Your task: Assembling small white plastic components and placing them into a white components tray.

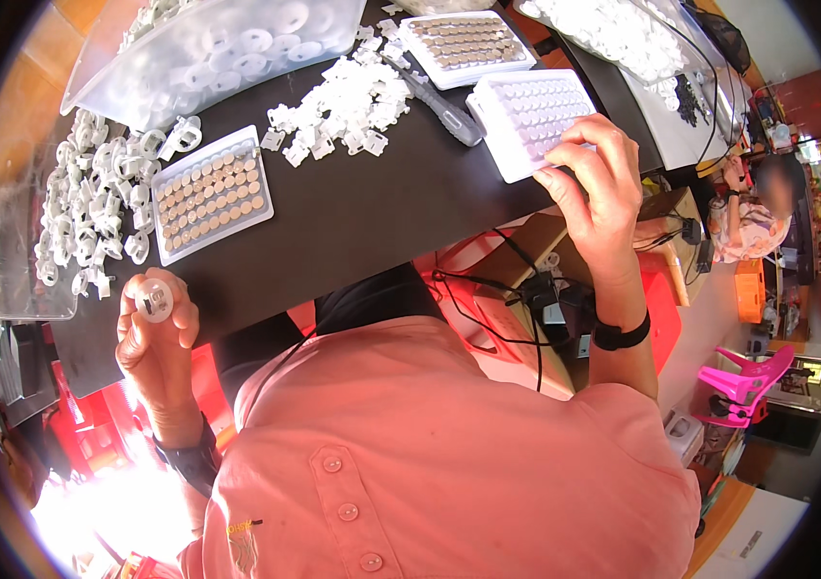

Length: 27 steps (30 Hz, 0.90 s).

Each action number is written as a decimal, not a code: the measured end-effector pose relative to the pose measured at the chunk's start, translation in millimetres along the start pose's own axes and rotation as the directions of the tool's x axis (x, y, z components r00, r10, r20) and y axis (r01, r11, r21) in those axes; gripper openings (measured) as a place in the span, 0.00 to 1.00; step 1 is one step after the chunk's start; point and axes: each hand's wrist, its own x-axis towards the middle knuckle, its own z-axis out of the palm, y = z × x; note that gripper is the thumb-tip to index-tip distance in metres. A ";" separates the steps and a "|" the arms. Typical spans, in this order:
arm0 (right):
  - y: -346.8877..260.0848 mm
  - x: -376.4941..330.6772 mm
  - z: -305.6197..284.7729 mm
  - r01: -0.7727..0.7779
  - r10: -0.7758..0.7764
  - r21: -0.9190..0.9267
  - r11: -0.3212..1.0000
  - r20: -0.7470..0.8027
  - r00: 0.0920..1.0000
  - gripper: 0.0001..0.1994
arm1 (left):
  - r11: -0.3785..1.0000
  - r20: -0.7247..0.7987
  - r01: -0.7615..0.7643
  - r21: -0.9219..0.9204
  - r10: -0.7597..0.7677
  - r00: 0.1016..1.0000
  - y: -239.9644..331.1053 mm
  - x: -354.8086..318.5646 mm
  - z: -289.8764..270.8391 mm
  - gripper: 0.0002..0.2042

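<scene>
The top edge crops the translucent bin [131,89]; the right hand [603,188] partly hides the white tray [531,116].

Left head fisheye, close above; looks down past shirt [468,454] onto table [362,203].

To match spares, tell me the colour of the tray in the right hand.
White; the tray in the right hand shows best in the head view.

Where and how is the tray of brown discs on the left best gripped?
Probably by the tray's right-hand rim, coming from the right: that side faces mostly bare table, while loose white parts crowd its left. Brown discs fill the top in rows, so the rim looks the safer hold.
</scene>
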 end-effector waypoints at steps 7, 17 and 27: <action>-4.1 4.6 -1.3 -0.038 0.037 0.042 0.998 0.026 0.999 0.12 | 1.000 0.006 -0.001 -0.003 0.001 1.000 3.1 0.2 -6.0 0.18; -26.2 20.2 -3.5 -0.116 0.113 0.039 0.993 0.064 0.992 0.10 | 0.997 0.066 -0.062 -0.054 0.066 0.996 -2.4 1.1 -12.0 0.22; -129.5 79.8 101.5 -0.222 0.133 0.546 0.808 0.198 0.971 0.06 | 0.992 0.064 -0.051 -0.119 0.059 0.996 -2.1 -4.1 -16.8 0.19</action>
